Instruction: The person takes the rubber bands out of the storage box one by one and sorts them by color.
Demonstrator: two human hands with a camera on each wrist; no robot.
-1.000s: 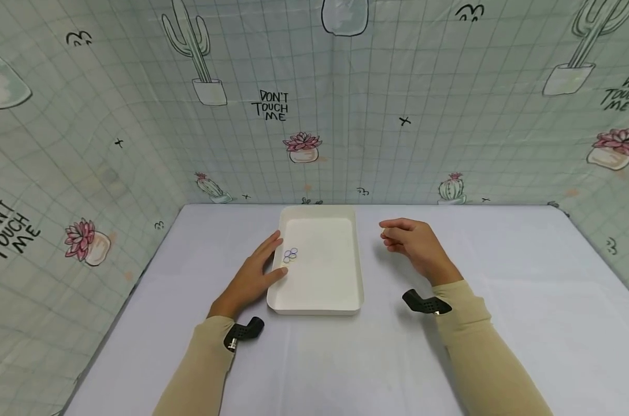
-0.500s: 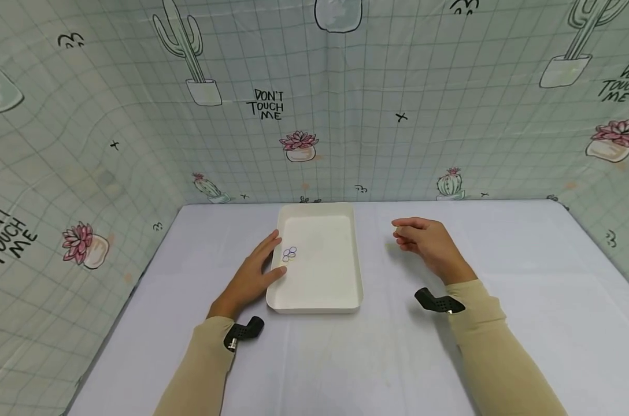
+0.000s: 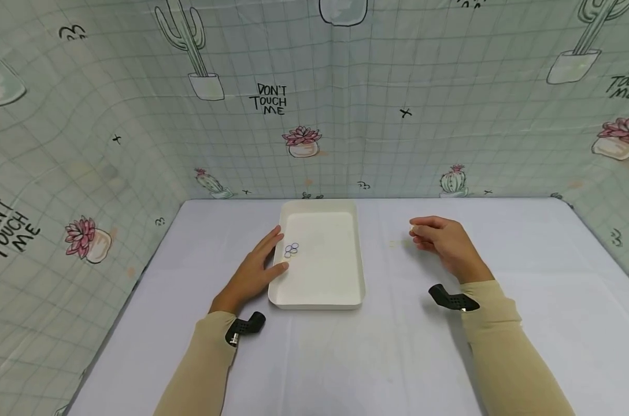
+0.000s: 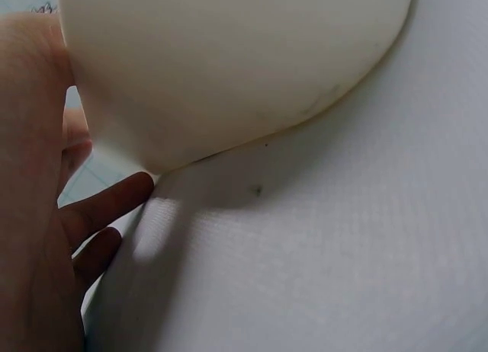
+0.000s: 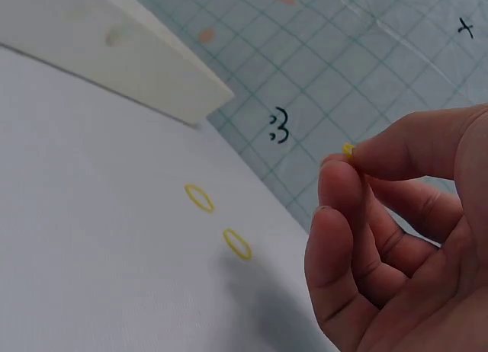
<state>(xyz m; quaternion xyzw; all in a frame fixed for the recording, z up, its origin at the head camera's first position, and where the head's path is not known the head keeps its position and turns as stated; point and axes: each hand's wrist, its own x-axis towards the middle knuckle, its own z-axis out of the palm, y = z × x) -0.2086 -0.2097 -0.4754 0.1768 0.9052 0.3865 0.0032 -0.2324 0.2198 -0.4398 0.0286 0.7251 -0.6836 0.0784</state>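
In the head view, my left hand (image 3: 252,271) rests at the left side of a white tray (image 3: 325,307), its thumb over the rim and its fingers spread along the wall. Several small blue rings, resembling rubber bands, lie inside the tray (image 4: 229,70) near that thumb. To the tray's right, my right hand (image 3: 444,242) is held above the white table, pinching a small yellow band (image 5: 348,149) between thumb and index finger; most of it is hidden by the fingertips. Two yellow rubber bands (image 5: 194,202) lie side by side on the table below and left of that hand.
The white table (image 3: 356,370) extends in front of the tray and to both sides. A grid-patterned curtain (image 3: 377,86) with cactus drawings rises at the table's back edge and along the left and right. Each wrist wears a black camera mount (image 3: 452,299).
My right hand has moved rightward, away from the tray, keeping its pinch. Yellow bands have come into sight on the table where it was. The left hand has stayed at the tray.
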